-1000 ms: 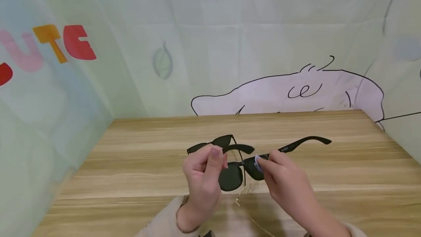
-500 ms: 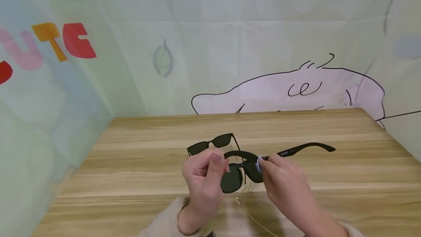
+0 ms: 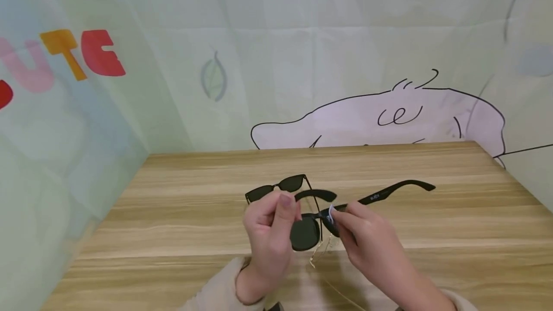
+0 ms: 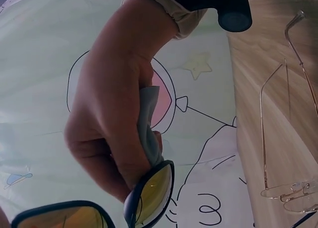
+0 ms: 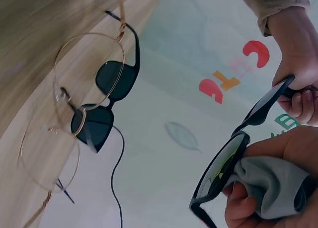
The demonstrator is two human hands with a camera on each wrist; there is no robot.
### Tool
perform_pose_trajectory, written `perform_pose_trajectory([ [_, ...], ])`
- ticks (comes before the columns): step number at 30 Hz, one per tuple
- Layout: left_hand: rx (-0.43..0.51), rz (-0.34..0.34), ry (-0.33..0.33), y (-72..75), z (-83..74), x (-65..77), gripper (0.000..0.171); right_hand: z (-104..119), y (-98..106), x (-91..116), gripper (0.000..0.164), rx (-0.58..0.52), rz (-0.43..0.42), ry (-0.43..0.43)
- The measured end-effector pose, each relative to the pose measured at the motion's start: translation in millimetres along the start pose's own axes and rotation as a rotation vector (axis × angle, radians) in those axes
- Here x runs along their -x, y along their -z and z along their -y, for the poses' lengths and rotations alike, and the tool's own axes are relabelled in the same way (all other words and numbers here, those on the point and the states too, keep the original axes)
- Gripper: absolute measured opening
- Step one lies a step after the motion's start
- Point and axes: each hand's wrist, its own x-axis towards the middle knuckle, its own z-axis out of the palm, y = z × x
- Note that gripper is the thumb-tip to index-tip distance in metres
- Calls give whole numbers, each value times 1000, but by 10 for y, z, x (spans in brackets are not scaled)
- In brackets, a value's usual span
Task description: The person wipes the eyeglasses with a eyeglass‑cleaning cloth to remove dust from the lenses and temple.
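Black-framed sunglasses (image 3: 306,234) are held up over the table with both arms unfolded. My left hand (image 3: 270,239) grips them at their left end, fingers curled and thumb on top. At the other lens, my right hand (image 3: 373,236) pinches a grey-blue cloth (image 5: 271,181) against the lens. Folds of this cloth bunch out between the fingers in the right wrist view. From the left wrist view, the lenses (image 4: 155,193) look yellow-orange, and the right hand's fingers lie behind the near one. The right lens is partly hidden by fingers in the head view.
A second pair of dark sunglasses (image 3: 290,184) stands on the wooden table (image 3: 194,224) behind my left hand. Thin gold wire-framed glasses (image 4: 263,128) lie closer in, below the held pair. A printed curtain (image 3: 276,61) rises behind the table's far edge.
The right hand and cloth shift slightly left across the lens. The held sunglasses tip down, then back up, with the right arm's tip lowering and rising again. The left hand keeps its grip.
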Motion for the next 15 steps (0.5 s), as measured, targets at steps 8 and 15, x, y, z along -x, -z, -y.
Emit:
perform_pose_trajectory([
  [8, 15, 13, 42, 3, 2, -9, 43, -59, -2, 41, 29, 219, -6, -1],
  [15, -22, -22, 110, -2, 5, -11, 44, -186, 3, 21, 19, 147, -132, 33],
])
